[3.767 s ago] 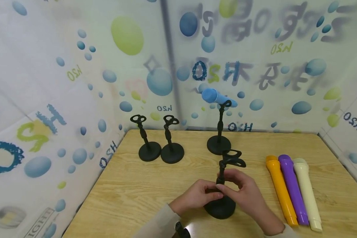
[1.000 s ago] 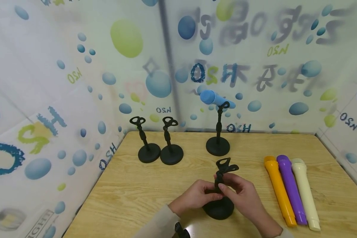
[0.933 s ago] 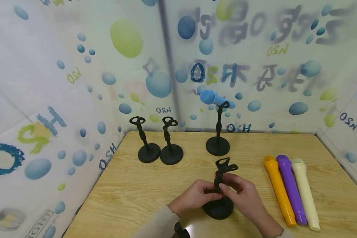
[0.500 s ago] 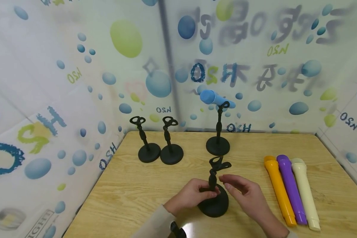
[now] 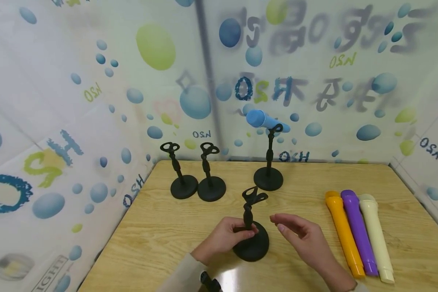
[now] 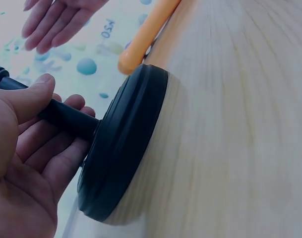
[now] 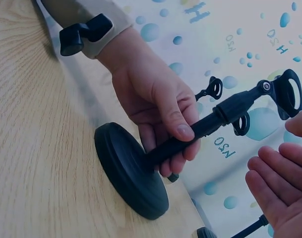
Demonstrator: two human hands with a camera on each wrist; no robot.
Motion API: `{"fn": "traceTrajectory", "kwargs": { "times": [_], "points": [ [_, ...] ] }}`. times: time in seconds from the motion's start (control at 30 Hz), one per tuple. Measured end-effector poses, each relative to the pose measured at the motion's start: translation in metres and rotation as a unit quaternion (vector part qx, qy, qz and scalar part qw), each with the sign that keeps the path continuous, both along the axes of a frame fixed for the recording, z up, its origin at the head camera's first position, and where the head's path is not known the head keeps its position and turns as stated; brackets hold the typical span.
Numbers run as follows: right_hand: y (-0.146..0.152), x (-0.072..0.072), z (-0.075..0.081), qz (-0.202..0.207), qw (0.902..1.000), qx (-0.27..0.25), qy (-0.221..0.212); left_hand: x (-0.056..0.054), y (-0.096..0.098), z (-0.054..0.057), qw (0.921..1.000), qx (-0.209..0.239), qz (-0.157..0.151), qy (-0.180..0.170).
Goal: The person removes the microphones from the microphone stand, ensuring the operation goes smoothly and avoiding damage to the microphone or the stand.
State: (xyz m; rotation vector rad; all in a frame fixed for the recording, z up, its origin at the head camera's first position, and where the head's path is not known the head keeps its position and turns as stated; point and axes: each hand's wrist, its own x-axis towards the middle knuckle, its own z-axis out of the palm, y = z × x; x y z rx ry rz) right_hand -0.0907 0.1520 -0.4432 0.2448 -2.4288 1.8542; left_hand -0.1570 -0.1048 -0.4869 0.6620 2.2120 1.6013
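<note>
My left hand (image 5: 222,239) grips the pole of a black microphone stand (image 5: 253,245), thumb on one side and fingers curled behind. The stand's round base (image 6: 126,144) is right at the tabletop in the left wrist view. At the top of the pole, its two-ring clip (image 7: 288,94) holds no microphone. My right hand (image 5: 306,241) hovers to the right of the stand, apart from it, with relaxed fingers and nothing in them. Farther right lie an orange microphone (image 5: 344,235), a purple microphone (image 5: 359,233) and a cream microphone (image 5: 377,239), side by side.
Two more black stands (image 5: 182,186) (image 5: 211,188) with bare clips stand at the back left of the wooden table (image 5: 160,243). Behind the held stand, another stand (image 5: 268,178) carries a blue microphone (image 5: 266,120). A patterned sheet (image 5: 168,101) hangs behind the table.
The clip atop the held stand has turned and tipped. My right hand has let go of the pole, and my left hand has shifted the stand to the left.
</note>
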Motion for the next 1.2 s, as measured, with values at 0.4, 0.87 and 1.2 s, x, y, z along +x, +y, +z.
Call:
{"fn": "traceTrajectory", "kwargs": {
  "times": [0.4, 0.87, 1.2],
  "points": [
    [-0.005, -0.005, -0.003, 0.033, 0.9993, -0.017, 0.008, -0.002, -0.037, 0.001, 0.999, -0.012, 0.042, 0.012],
    [-0.02, -0.013, 0.002, 0.088, 0.9955, -0.029, 0.019, 0.004, -0.094, 0.005, 0.9928, -0.026, 0.113, 0.031],
    [-0.041, -0.022, 0.001, 0.134, 0.9898, -0.041, 0.024, 0.012, -0.131, 0.005, 0.9756, -0.041, 0.215, 0.016]
  ]
}}
